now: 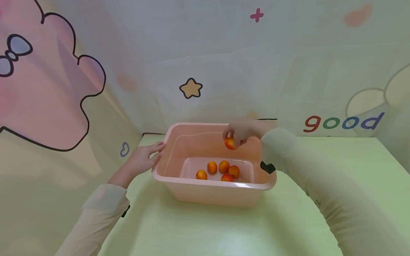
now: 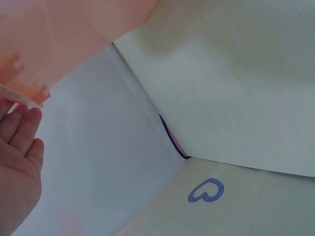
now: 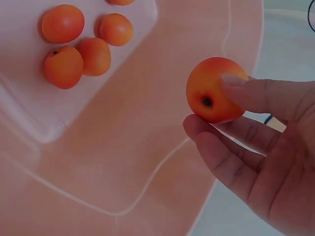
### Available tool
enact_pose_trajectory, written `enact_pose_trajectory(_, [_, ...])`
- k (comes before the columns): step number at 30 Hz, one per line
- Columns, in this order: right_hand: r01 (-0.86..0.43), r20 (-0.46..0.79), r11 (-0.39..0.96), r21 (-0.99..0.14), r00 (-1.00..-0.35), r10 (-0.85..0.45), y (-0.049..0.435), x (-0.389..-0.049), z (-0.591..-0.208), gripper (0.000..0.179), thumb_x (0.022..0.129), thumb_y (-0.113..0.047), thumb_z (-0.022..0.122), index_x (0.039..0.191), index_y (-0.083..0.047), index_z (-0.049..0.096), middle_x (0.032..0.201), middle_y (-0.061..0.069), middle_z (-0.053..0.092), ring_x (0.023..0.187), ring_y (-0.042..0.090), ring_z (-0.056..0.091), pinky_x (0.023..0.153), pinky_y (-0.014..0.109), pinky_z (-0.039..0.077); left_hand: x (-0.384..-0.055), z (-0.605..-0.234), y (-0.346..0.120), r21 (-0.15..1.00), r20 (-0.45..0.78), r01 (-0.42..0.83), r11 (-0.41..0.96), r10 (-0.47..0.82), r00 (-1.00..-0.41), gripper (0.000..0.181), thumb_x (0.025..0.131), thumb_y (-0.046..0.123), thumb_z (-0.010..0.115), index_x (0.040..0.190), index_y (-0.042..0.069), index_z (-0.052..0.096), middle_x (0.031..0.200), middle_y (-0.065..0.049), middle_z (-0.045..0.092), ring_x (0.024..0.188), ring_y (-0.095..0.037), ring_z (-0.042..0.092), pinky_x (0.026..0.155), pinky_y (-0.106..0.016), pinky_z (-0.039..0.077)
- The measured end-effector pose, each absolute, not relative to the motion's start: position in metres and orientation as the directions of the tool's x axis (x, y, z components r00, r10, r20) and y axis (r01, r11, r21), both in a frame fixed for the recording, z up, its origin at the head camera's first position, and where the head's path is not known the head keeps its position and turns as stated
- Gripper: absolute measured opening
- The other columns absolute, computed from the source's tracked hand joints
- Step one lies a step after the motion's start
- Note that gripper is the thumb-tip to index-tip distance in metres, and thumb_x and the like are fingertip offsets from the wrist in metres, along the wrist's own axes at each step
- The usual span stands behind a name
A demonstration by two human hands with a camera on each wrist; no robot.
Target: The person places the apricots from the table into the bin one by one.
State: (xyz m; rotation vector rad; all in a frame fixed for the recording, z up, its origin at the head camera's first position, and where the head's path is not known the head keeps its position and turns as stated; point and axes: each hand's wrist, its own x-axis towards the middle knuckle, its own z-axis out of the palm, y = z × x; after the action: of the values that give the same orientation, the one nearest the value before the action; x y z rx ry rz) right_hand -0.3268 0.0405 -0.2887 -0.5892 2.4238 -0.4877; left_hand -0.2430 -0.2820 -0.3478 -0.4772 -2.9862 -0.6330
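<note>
A pink plastic basin (image 1: 217, 193) stands on the table. My right hand (image 1: 241, 131) is over its back right part, pinching an orange-red apricot-like fruit (image 3: 211, 93) between thumb and fingertips, above the basin floor. In the right wrist view, a dark stem pit shows on that fruit. Several similar fruits lie on the basin's floor, among them a fruit (image 1: 201, 174) at the left and a fruit (image 1: 224, 166) near the middle. My left hand (image 1: 144, 159) holds the basin's left rim. In the left wrist view, its fingers (image 2: 27, 130) reach up under the rim.
The basin sits on a pale green table (image 1: 205, 227), close to the back wall. A printed cloth (image 1: 224, 71) with a star and the word "good" hangs behind. Another printed side panel (image 1: 48, 89) rises at the left.
</note>
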Motion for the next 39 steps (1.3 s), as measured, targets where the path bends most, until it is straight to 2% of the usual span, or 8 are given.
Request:
enact_pose_trajectory(4, [-0.299,-0.471,0.836,-0.459,-0.716,-0.515,0.03,-0.327,-0.297,0.034,0.076,0.003,0.058,0.105,-0.015,0.059,0.1,0.005,0.054,0.081,0.02,0.053,0.07,0.025,0.049,-0.243,-0.348,-0.282,0.382,0.113,0.311,0.87,0.29,-0.95,0.042,0.089,0.019,0.05,0.129,0.007,0.045,0.134,-0.011,0.044,0.12,-0.036,0.042,0.093,-0.049,0.038])
enact_pose_trajectory(12, [-0.309,-0.469,0.806,-0.504,-0.686,-0.556,0.013,-0.33,-0.319,0.037,0.074,0.008,0.054,0.1,-0.017,0.061,0.079,0.003,0.054,0.063,0.018,0.05,0.054,0.021,0.043,-0.243,-0.348,-0.283,0.389,0.105,0.299,0.871,0.28,-0.954,0.042,0.09,0.02,0.049,0.129,0.008,0.045,0.135,-0.01,0.043,0.121,-0.035,0.041,0.095,-0.049,0.037])
enact_pose_trajectory(19, [-0.236,-0.478,0.818,-0.524,-0.713,-0.512,0.001,-0.335,-0.339,0.037,0.073,0.006,0.06,0.099,-0.02,0.061,0.094,0.006,0.056,0.062,0.018,0.049,0.062,0.027,0.049,-0.243,-0.349,-0.284,0.379,0.12,0.309,0.872,0.285,-0.951,0.041,0.089,0.019,0.049,0.129,0.008,0.046,0.134,-0.01,0.044,0.12,-0.035,0.042,0.093,-0.048,0.038])
enact_pose_trajectory(24, [-0.166,-0.468,0.794,-0.584,-0.731,-0.497,-0.002,-0.331,-0.346,0.041,0.074,0.008,0.054,0.104,-0.02,0.06,0.1,0.006,0.053,0.075,0.023,0.049,0.068,0.033,0.047,-0.243,-0.349,-0.283,0.386,0.111,0.298,0.873,0.277,-0.954,0.042,0.09,0.02,0.049,0.129,0.008,0.045,0.135,-0.009,0.043,0.121,-0.034,0.041,0.094,-0.048,0.037])
enact_pose_trajectory(30, [0.229,-0.596,0.709,-0.667,-0.736,-0.322,-0.009,-0.305,-0.33,0.038,0.075,0.001,0.051,0.101,-0.025,0.059,0.11,0.004,0.049,0.102,0.024,0.041,0.072,0.04,0.04,-0.243,-0.347,-0.282,0.389,0.118,0.297,0.872,0.272,-0.955,0.041,0.09,0.02,0.049,0.129,0.008,0.046,0.134,-0.01,0.045,0.12,-0.034,0.043,0.094,-0.047,0.038])
enact_pose_trajectory(31, [0.245,-0.597,0.691,-0.68,-0.733,-0.326,-0.011,-0.305,-0.334,0.036,0.076,0.0,0.051,0.103,-0.024,0.058,0.111,0.004,0.049,0.105,0.024,0.04,0.075,0.042,0.039,-0.242,-0.347,-0.282,0.388,0.12,0.297,0.873,0.272,-0.955,0.041,0.09,0.02,0.049,0.129,0.008,0.046,0.134,-0.01,0.045,0.12,-0.034,0.043,0.094,-0.047,0.038])
enact_pose_trajectory(37, [0.355,-0.625,0.615,-0.704,-0.721,-0.299,-0.019,-0.287,-0.325,0.036,0.07,-0.004,0.053,0.101,-0.021,0.058,0.113,0.004,0.048,0.096,0.026,0.044,0.071,0.041,0.039,-0.242,-0.347,-0.282,0.404,0.104,0.275,0.872,0.255,-0.961,0.042,0.089,0.021,0.05,0.129,0.009,0.045,0.135,-0.008,0.043,0.122,-0.034,0.04,0.096,-0.048,0.036])
enact_pose_trajectory(39, [0.478,-0.672,0.553,-0.682,-0.707,-0.218,-0.021,-0.277,-0.315,0.038,0.064,-0.009,0.054,0.097,-0.024,0.06,0.115,0.002,0.048,0.094,0.027,0.045,0.064,0.039,0.039,-0.242,-0.348,-0.282,0.413,0.102,0.271,0.87,0.252,-0.962,0.042,0.089,0.021,0.05,0.129,0.01,0.046,0.135,-0.008,0.043,0.123,-0.033,0.04,0.097,-0.048,0.036])
